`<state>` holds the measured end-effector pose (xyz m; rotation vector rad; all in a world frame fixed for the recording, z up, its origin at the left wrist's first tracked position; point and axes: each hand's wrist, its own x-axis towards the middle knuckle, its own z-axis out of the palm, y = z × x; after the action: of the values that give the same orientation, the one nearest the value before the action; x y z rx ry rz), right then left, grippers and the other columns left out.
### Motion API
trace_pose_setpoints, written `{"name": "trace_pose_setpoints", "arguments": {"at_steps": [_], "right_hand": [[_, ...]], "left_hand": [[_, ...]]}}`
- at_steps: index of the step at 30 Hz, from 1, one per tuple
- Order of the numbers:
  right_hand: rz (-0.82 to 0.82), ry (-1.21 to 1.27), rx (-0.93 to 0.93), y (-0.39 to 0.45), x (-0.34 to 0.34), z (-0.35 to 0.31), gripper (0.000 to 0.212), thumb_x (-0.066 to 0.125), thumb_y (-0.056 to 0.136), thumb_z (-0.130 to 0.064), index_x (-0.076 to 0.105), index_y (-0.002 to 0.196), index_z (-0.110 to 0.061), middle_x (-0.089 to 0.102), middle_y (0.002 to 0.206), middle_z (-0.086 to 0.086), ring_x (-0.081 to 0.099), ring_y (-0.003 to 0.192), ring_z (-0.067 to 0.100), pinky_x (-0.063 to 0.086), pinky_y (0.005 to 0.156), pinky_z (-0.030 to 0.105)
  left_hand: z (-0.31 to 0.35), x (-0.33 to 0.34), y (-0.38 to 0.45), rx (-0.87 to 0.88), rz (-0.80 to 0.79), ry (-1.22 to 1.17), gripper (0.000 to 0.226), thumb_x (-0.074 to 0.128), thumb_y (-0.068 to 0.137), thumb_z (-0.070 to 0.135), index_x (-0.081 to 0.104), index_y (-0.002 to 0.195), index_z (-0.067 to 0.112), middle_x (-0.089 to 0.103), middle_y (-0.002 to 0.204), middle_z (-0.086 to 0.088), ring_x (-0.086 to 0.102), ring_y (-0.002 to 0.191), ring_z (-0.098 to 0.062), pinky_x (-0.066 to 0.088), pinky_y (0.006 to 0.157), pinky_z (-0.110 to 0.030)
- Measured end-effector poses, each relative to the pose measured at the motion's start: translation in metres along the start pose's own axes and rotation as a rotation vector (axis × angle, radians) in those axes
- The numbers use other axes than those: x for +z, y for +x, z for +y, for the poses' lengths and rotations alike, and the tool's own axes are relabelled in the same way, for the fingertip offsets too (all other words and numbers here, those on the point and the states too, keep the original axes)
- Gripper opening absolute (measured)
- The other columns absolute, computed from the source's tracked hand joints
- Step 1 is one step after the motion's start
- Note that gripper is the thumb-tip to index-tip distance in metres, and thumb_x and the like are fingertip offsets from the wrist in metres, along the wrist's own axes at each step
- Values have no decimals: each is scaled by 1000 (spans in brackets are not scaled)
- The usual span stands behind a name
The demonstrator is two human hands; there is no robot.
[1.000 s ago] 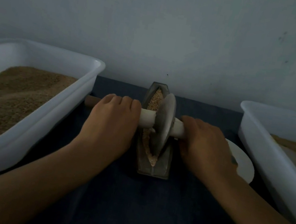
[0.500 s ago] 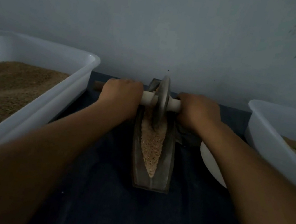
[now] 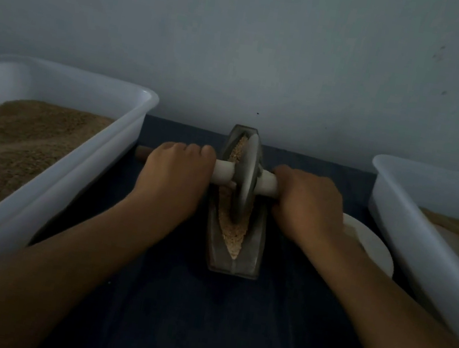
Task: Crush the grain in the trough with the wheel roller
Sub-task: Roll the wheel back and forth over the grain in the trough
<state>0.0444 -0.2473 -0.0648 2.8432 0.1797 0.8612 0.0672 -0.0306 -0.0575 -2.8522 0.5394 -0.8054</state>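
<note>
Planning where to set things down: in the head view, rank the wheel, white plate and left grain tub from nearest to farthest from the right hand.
From the right hand:
1. White plate, just right, partly under the wrist.
2. Wheel, left, mid-trough.
3. Left grain tub, far left.

Your trough (image 3: pixel 251 255) is a narrow, boat-shaped metal vessel lying lengthwise away from you on the dark cloth, pale crushed grain (image 3: pixel 232 236) heaped along its channel. The wheel roller (image 3: pixel 245 176), a thin metal disc on a whitish cross axle, stands upright in the channel around mid-length, rim down in the grain.
</note>
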Motion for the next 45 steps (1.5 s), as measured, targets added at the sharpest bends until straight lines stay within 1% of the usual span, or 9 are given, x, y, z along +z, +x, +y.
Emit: {"name": "trace_pose_setpoints", "arguments": {"at_steps": [6,14,18,22,26,31,36,40,45], "right_hand": [[53,154,-24,-26,-26,-7,10,69,76,-16,61,82,-16,61,73,3,55,65,24,27,64,30],[9,179,-29,-35,-25,-5,15,69,80,-19,64,93,-16,64,82,3,58,72,24,38,65,33],[25,108,-29,-19,-2,3,17,69,80,-27,59,91,-19,62,78,0,56,66,24,26,58,31],[-29,30,5,10,17,10,28,69,75,-38,59,98,-26,66,83,-3,62,72,24,27,58,30],[-185,97,89,45,27,16,23,66,77,-40,62,98,-32,67,94,-4,62,81,24,29,57,29],[-334,92,105,68,33,24,26,67,75,-39,64,101,-34,67,101,-1,62,87,25,34,59,28],[-195,120,96,53,33,19,24,66,77,-39,63,100,-34,68,96,-3,63,86,24,35,61,28],[-58,97,62,25,24,13,24,68,76,-41,60,97,-31,67,86,-4,64,80,26,27,56,29],[-32,149,25,-7,-1,6,19,69,78,-37,61,94,-29,67,83,-4,63,75,26,28,58,30]], "left_hand": [[4,-19,-31,23,18,4,34,69,83,30,48,107,20,63,103,0,60,88,-17,43,80,-28],[4,-18,-29,89,31,18,33,63,84,28,46,111,18,60,109,-3,57,94,-21,39,93,-32],[4,-8,-9,74,-7,26,37,69,81,27,46,108,17,60,106,-5,58,92,-22,42,89,-35],[0,3,19,35,-56,-42,36,71,81,27,47,106,17,62,105,-5,61,92,-23,43,84,-35],[-4,14,47,12,-96,-60,31,68,85,24,47,107,16,63,105,-7,62,93,-27,37,71,-35],[-6,20,68,24,-150,-41,32,67,87,25,49,111,15,63,105,-8,63,91,-29,36,66,-35],[-5,17,58,1,-129,-45,31,67,87,25,49,110,15,63,103,-8,63,89,-27,36,65,-35],[-2,10,35,19,-69,-48,31,69,86,26,47,107,17,62,103,-5,62,88,-24,35,67,-33],[3,-7,2,44,10,-34,36,73,80,30,47,103,20,61,100,-1,59,86,-18,31,70,-29]]}}
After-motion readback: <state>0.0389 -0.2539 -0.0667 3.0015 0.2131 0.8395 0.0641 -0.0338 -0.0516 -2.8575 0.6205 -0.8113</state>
